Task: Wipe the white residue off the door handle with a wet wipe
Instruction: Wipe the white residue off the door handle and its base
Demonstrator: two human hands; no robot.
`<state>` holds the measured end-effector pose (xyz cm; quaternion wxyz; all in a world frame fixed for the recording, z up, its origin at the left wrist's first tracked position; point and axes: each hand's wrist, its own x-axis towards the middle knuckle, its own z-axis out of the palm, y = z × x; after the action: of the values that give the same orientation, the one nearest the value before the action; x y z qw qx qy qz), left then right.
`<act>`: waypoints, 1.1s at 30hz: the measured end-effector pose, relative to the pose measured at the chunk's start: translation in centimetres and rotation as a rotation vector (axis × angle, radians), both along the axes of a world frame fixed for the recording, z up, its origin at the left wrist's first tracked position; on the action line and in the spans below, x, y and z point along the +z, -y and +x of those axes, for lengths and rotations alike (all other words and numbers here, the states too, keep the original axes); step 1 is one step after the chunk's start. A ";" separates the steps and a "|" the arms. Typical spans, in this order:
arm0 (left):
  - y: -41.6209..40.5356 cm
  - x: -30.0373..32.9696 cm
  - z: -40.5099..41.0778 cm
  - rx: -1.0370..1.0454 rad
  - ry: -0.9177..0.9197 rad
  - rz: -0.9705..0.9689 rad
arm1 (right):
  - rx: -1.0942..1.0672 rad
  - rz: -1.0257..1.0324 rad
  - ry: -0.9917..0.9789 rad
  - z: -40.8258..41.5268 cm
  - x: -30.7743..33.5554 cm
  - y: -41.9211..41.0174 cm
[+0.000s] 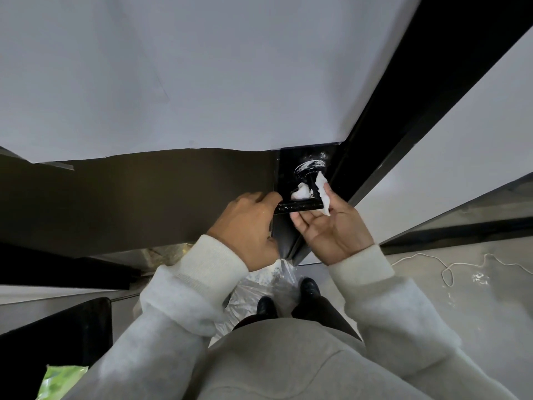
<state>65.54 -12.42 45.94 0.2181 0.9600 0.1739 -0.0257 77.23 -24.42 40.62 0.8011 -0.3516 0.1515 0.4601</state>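
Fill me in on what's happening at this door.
A person is cleaning a black door handle. The left hand grips the end of the lever, while the right hand holds a white wipe against the handle's neck. White residue still smears the round base and a blob sits beside the neck, so the job isn't finished.

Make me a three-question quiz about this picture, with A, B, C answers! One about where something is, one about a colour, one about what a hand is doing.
1. Where is the white residue?
A. on the shoes
B. on the handle's round base
C. on the sleeve

2. What colour is the door handle?
A. black
B. gold
C. red

3. What does the right hand do?
A. hangs empty
B. makes a fist
C. holds a wet wipe

Answers: 1 B, streaks show on the base. 2 A, the lever is glossy black. 3 C, the wipe sits between its fingers.
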 end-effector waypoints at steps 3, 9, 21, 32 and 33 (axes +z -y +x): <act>-0.1 -0.1 -0.1 -0.002 0.002 0.013 | -0.067 0.107 -0.136 -0.7 0.6 -1.6; 0.0 -0.3 0.0 -0.002 -0.001 0.027 | -0.049 0.142 -0.165 0.1 0.8 -2.1; -0.2 -0.4 0.0 -0.013 -0.012 0.029 | -0.111 0.052 0.027 0.1 0.3 -1.1; -0.3 -0.6 0.0 -0.021 0.015 0.009 | -0.042 -0.212 0.035 0.2 -2.1 1.3; -0.2 -0.5 0.0 -0.025 0.020 0.013 | -0.038 -0.220 0.036 0.6 -2.2 1.2</act>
<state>65.53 -12.20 45.41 0.2132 0.9636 0.1601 -0.0178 77.78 -25.57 38.47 0.7688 -0.4428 0.1932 0.4190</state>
